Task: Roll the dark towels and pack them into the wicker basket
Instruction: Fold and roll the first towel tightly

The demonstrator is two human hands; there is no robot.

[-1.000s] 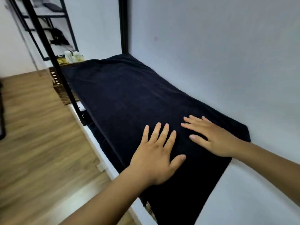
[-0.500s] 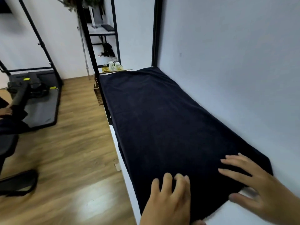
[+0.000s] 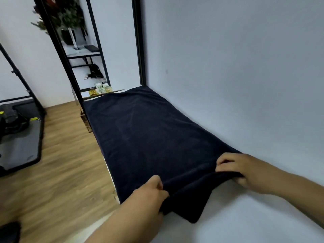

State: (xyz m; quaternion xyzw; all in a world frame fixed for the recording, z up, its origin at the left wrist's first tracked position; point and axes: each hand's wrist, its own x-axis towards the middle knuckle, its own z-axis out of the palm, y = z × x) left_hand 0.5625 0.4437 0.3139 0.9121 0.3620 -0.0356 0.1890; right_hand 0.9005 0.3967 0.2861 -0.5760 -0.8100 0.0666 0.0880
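A long dark navy towel [image 3: 145, 135] lies spread flat along a white surface [image 3: 245, 221] beside the wall. My left hand [image 3: 150, 193] grips the towel's near edge on the left, fingers curled round the cloth. My right hand [image 3: 235, 169] grips the same near edge on the right, lifting a fold off the surface. A sliver of the wicker basket [image 3: 86, 121] shows at the towel's far left edge behind a black post, mostly hidden.
A black metal frame [image 3: 138, 41] rises at the far end against the white wall [image 3: 228, 67]. A shelf unit with a plant [image 3: 70, 16] and small bottles [image 3: 100, 88] stands behind. Wooden floor [image 3: 57, 172] lies left, with a dark mat [image 3: 21, 146] on it.
Both hands lay flat on the towel before; they slid back to its near edge and now grip it, raising a fold. The view tilted up toward the room.
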